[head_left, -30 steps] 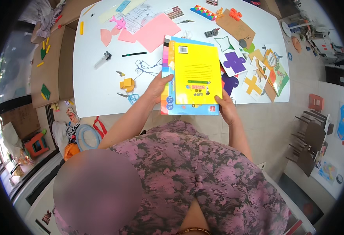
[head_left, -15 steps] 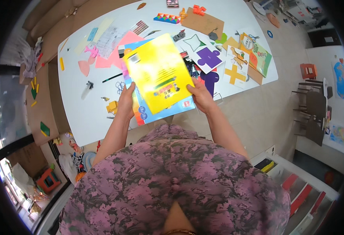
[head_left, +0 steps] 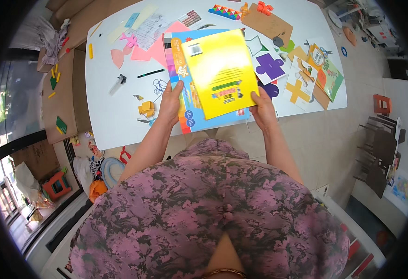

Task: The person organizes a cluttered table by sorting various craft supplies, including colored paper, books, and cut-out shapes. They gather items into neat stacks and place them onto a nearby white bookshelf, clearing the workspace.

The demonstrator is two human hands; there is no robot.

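Observation:
Above the table's near edge I hold two flat, thin booklets or packs, one over the other. The upper is a bright yellow booklet (head_left: 220, 60) with a barcode in its far left corner and a small picture at its near end. Beneath it lies a larger blue pack (head_left: 199, 122) with a rainbow-coloured strip down its left edge. My left hand (head_left: 170, 104) is closed on the left edge of the blue pack, thumb on top. My right hand (head_left: 263, 108) pinches the yellow booklet's near right side; whether it also grips the blue pack is hidden.
On the white table (head_left: 115, 109) lie pink paper (head_left: 150, 53), a dark pen (head_left: 151, 73), blue cord (head_left: 160, 87) and yellow blocks (head_left: 146, 109). To the right are a purple cutout (head_left: 270, 67), a yellow cross (head_left: 299, 93), brown cardboard (head_left: 266, 23) and a green-orange booklet (head_left: 330, 76).
The yellow booklet has slid right over the blue pack, baring more of the blue pack's left side. The whole view has shifted, so the table sits further right and higher.

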